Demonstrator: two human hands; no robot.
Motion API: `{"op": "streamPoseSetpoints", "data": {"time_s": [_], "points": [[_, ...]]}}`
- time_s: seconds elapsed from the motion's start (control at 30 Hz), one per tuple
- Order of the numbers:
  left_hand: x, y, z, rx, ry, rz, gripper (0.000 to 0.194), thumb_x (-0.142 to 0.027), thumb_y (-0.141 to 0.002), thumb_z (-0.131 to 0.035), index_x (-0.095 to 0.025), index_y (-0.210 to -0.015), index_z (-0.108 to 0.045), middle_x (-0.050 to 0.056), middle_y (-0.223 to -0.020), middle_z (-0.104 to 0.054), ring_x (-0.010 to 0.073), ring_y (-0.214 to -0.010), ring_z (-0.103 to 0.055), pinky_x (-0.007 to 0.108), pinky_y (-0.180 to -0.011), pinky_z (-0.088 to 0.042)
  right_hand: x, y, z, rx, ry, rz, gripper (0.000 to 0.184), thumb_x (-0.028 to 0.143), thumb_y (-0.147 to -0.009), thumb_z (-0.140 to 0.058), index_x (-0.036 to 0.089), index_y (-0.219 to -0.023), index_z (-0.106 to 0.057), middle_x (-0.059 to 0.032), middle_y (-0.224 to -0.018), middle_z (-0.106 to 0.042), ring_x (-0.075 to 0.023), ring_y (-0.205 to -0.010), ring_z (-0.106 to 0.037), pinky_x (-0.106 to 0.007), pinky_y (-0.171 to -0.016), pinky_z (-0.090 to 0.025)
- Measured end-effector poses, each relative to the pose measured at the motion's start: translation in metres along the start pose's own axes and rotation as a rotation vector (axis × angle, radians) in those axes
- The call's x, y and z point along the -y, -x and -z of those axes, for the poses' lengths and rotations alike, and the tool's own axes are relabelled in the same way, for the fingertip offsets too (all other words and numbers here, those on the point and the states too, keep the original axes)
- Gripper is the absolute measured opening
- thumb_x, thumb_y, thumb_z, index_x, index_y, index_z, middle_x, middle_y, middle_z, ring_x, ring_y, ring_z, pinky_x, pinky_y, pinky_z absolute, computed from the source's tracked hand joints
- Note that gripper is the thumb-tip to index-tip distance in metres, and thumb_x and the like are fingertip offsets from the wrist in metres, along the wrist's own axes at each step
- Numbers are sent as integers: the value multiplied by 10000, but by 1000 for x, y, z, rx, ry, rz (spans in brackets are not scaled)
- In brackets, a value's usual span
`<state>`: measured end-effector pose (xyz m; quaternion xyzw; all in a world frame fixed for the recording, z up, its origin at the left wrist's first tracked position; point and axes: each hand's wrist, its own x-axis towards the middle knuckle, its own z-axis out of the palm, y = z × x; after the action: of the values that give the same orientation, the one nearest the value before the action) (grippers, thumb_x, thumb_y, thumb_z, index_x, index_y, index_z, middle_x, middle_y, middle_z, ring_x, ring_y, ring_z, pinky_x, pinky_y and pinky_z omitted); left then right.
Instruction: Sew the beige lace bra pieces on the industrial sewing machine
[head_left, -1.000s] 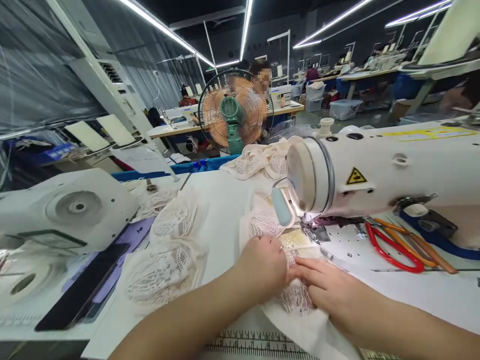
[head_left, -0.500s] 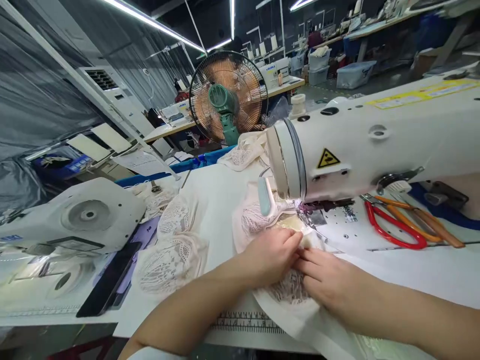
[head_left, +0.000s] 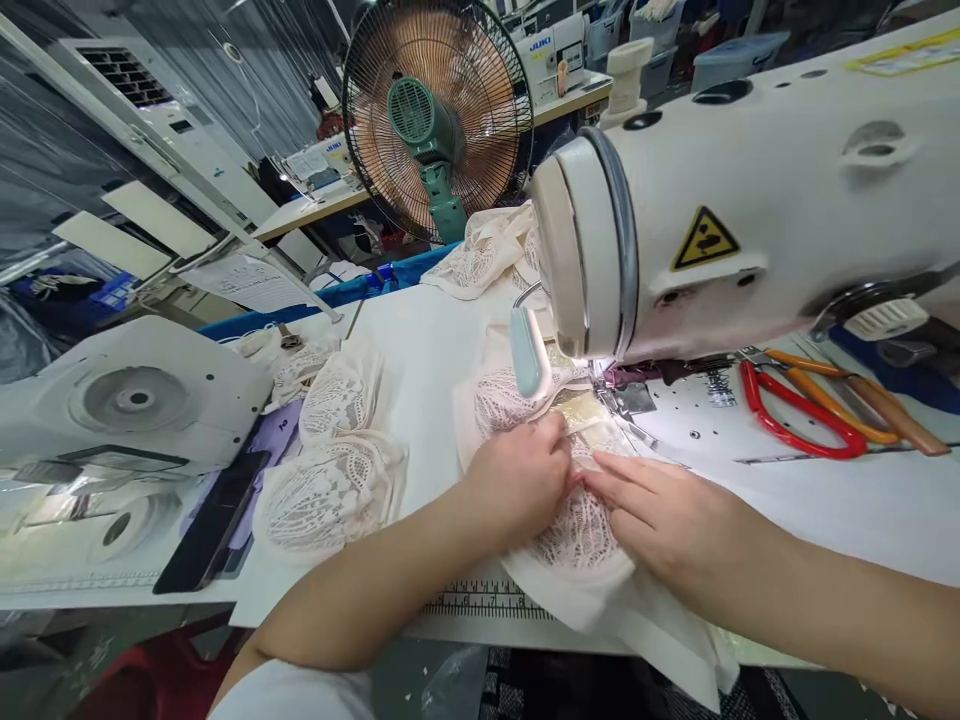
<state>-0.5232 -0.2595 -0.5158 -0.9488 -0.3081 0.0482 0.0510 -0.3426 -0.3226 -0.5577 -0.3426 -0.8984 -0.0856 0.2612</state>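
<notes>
A cream lace bra cup piece [head_left: 577, 530] lies on the white sewing table [head_left: 427, 370] in front of the needle area of a white sewing machine [head_left: 750, 210]. My left hand [head_left: 521, 475] presses on the lace with its fingers curled, pinching the fabric near the presser foot [head_left: 604, 385]. My right hand [head_left: 667, 520] lies flat on the lace just to the right, fingers stretched toward the left hand. Both hands touch the same piece.
Several finished lace cups [head_left: 334, 480] lie at the left, more [head_left: 487, 255] behind the machine. Red-handled scissors [head_left: 799, 420] and orange ones [head_left: 847, 390] rest on the machine bed. A fan [head_left: 435, 110], a second machine [head_left: 131, 395], a black phone [head_left: 214, 520] and a ruler strip [head_left: 480, 603] are nearby.
The view has tilted down and moved closer to the machine. Both hands have slid the lace a little toward the needle, and stay together on it.
</notes>
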Motion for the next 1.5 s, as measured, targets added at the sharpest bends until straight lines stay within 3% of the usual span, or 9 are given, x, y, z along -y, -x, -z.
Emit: {"op": "streamPoseSetpoints", "data": {"time_s": [0.1,0.17,0.3,0.53,0.63,0.77,0.93,1.13,1.5], "points": [[0,-4,0,-125,-12,-90,334,-260,-911,-349,-108,-900,-647,146,-1213,-554,225,-851,-587,381,-661,-518,-2,0,-3,-10,-1,-57,265,24,-755,-415,106,-760,-667,-162,-1051,-662,-288,-1023,-593,-415,-821,-530],[1,-10,-1,-212,15,-209,314,-176,-899,-346,-72,-986,-630,156,-1195,-571,239,-986,-561,388,-797,-507,-3,-2,-3,14,-35,-72,258,26,-752,-416,116,-713,-655,-148,-925,-679,-260,-924,-618,-396,-797,-535],[4,-19,-3,-224,84,-336,325,-145,-891,-367,-26,-1121,-563,158,-1104,-621,217,-1021,-558,343,-863,-490,-4,-5,0,56,-53,-83,261,9,-715,-413,137,-609,-614,-103,-698,-642,-218,-721,-612,-360,-699,-545],[5,-18,-15,-185,114,-272,432,-360,-919,-370,-34,-1101,-586,157,-1112,-599,229,-897,-549,366,-774,-479,-4,-3,1,-2,8,-39,286,39,-787,-395,124,-709,-657,-142,-931,-674,-238,-973,-603,-368,-847,-513],[6,-20,-19,-151,122,-201,571,-517,-898,-343,-55,-1162,-552,142,-1063,-599,234,-837,-533,375,-702,-468,-3,-2,4,30,0,-53,288,49,-816,-397,138,-685,-637,-126,-880,-674,-228,-919,-614,-370,-786,-526],[5,-26,-25,-177,130,-141,660,-600,-880,-278,-65,-1137,-566,128,-998,-592,235,-813,-521,369,-665,-448,-2,1,7,78,-13,-104,302,40,-803,-375,140,-715,-646,-121,-814,-660,-224,-824,-620,-360,-677,-532],[6,-32,-29,-195,180,-105,710,-628,-872,-246,-58,-1177,-540,150,-1096,-557,253,-893,-515,395,-761,-450,-2,5,4,96,40,-147,342,14,-793,-340,152,-697,-638,-116,-821,-655,-220,-876,-611,-367,-742,-524],[10,-37,-32,-181,224,-71,730,-644,-864,-253,-52,-1193,-527,167,-1067,-564,280,-963,-505,431,-811,-440,-8,3,3,171,-9,-155,330,1,-771,-349,143,-697,-637,-127,-858,-665,-238,-968,-606,-394,-822,-526],[9,-33,-33,-215,193,-145,593,-524,-909,-310,-47,-1161,-553,158,-1126,-589,282,-1016,-516,410,-797,-436,-9,-1,8,151,56,-109,348,-29,-700,-341,115,-708,-657,-161,-873,-686,-257,-958,-637,-375,-766,-565]]}}
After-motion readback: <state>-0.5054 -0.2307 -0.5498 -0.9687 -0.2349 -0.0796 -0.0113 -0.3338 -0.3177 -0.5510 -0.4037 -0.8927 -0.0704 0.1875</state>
